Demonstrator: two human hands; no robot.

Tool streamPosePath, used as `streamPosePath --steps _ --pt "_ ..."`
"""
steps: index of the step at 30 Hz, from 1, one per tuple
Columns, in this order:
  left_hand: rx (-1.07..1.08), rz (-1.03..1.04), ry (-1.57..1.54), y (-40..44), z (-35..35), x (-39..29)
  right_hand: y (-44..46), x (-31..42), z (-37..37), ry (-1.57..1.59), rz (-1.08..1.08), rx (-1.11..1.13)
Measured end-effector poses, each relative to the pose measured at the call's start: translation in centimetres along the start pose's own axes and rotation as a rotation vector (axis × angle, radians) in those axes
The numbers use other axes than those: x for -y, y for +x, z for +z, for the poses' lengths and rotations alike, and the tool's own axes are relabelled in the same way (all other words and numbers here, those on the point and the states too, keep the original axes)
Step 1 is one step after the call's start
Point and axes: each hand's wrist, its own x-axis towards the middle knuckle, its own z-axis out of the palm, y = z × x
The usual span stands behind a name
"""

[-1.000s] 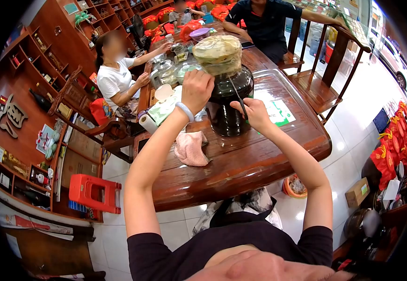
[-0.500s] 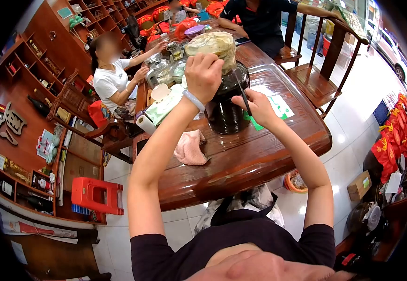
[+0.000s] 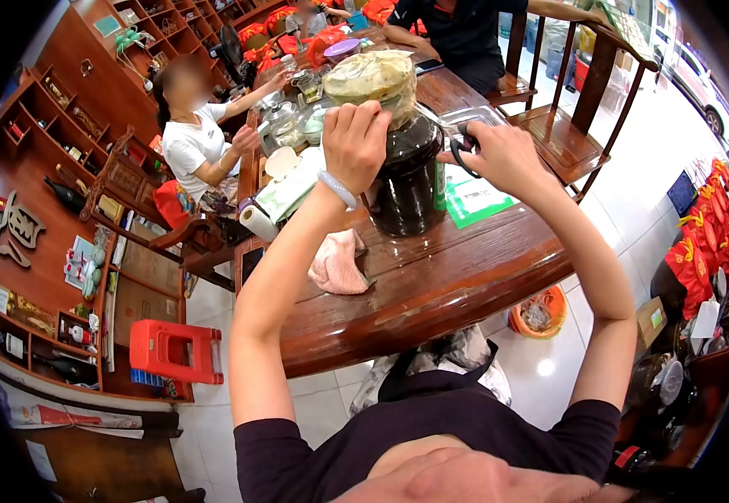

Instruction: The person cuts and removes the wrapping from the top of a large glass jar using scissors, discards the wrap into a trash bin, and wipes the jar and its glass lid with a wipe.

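A large dark glass jar [image 3: 408, 189] stands on the wooden table, its top covered by a yellowish cloth-like wrap [image 3: 370, 77]. My left hand [image 3: 354, 144] is closed at the near left edge of the wrap, gripping its lower part. My right hand [image 3: 494, 155] holds black-handled scissors [image 3: 458, 152] to the right of the jar's neck, with the blades pointing at the neck. A green and white sheet [image 3: 475, 199] lies right of the jar. A pink cloth [image 3: 338, 261] lies in front of it on the left.
The wooden table [image 3: 431, 293] holds glass teaware [image 3: 285, 126] and a paper roll [image 3: 257, 223] on the left. One person sits at the left, another behind the table. A red stool [image 3: 176, 350], a waste bin [image 3: 539, 312] and wooden chairs [image 3: 570, 142] stand around.
My right hand has moved right and up with the scissors, which have turned from steep to flatter. My left hand has shifted slightly down and left since the middle frame.
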Motion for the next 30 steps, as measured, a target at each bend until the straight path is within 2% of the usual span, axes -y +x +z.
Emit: streamPosePath --steps 5,11,23,25,30 --pt "0.012 0.127 0.041 0.1 -0.5 1.2 1.4 -0.4 -0.7 -0.299 -0.192 -0.143" --pt "0.041 0.086 0.061 -0.3 0.0 1.4 2.2 0.5 -1.8 -0.418 -0.229 -0.068" --pt "0.016 0.138 0.034 -0.9 0.0 1.0 2.9 1.1 -2.1 -0.541 -0.319 -0.147" --pt "0.026 0.139 0.038 -0.6 -0.2 0.9 3.4 1.3 -2.4 -0.628 -0.307 -0.074" --pt "-0.005 0.106 0.073 -0.6 -0.1 0.9 4.5 2.4 -3.6 -0.822 -0.417 -0.142"
